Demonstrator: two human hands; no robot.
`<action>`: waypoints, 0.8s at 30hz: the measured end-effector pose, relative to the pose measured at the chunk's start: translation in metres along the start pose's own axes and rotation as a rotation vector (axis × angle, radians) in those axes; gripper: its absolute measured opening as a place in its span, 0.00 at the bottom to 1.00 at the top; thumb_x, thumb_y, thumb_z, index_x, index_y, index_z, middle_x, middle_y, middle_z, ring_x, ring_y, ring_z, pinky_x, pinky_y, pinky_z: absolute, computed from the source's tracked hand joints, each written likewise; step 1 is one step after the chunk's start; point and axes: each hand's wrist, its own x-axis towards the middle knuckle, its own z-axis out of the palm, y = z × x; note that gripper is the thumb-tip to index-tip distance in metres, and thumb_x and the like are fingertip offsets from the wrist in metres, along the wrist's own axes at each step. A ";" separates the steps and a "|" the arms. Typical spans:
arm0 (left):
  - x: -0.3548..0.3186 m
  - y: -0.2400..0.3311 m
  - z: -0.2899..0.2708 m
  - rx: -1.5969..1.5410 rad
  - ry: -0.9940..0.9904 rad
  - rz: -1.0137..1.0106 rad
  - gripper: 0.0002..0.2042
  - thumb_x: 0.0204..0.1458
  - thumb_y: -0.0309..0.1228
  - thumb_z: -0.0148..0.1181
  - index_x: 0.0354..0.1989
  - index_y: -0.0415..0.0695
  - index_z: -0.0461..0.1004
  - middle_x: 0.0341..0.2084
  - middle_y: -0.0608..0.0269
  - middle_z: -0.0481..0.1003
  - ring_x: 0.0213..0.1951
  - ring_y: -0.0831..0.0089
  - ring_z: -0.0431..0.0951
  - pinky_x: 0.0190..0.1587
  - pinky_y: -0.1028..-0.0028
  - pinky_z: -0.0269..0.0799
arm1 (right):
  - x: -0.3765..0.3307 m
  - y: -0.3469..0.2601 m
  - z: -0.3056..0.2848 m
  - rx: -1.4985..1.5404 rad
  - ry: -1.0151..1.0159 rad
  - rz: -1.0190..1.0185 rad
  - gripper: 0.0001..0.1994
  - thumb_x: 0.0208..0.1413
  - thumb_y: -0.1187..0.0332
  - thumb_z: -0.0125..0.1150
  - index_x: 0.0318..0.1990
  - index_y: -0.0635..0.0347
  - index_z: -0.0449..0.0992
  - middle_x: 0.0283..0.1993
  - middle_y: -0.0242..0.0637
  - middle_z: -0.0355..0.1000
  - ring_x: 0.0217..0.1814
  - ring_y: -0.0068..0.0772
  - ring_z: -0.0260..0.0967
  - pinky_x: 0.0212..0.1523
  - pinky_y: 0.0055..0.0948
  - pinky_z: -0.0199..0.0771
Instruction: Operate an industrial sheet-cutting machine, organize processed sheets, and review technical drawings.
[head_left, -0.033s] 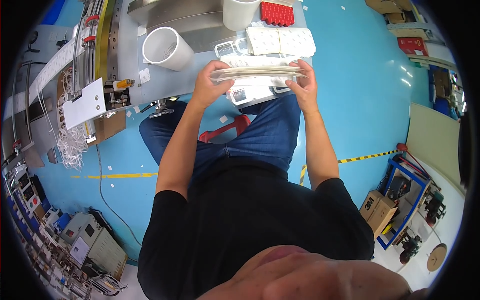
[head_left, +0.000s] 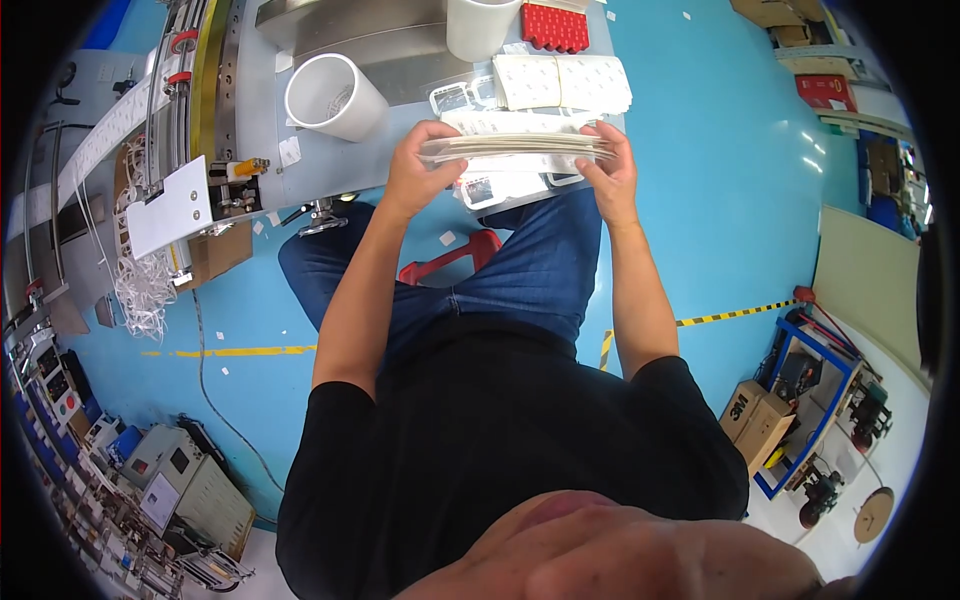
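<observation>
Between my hands is a stack of thin, pale sheets [head_left: 515, 146], held edge-on above the near end of the table. My left hand [head_left: 423, 168] grips its left end, thumb below and fingers behind. At the right end, my right hand [head_left: 612, 172] holds it the same way. Beneath the stack lie clear sheets with dark-framed, rounded shapes [head_left: 480, 192], partly hidden by it. Just beyond is a white printed bundle [head_left: 560, 82] with a band round its middle.
A white cup [head_left: 335, 95] with small bits inside stands left on the grey table [head_left: 300, 178]. Another white cup [head_left: 480, 30] and a red block with a toothed edge [head_left: 554, 28] are farther back. A machine frame [head_left: 205, 110] runs along the left. A red stool [head_left: 455, 258] shows between my legs.
My right hand has shifted very slightly at the right end of the stack. The sheets' edges have fanned a little differently; my left hand is nearly still.
</observation>
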 end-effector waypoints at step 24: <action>-0.010 -0.020 -0.005 0.111 0.035 0.134 0.24 0.42 0.16 0.59 0.51 0.37 0.64 0.42 0.58 0.73 0.46 0.72 0.73 0.49 0.73 0.68 | -0.003 -0.002 -0.022 0.034 0.141 0.077 0.09 0.61 0.71 0.50 0.45 0.66 0.71 0.48 0.41 0.72 0.48 0.27 0.69 0.55 0.27 0.67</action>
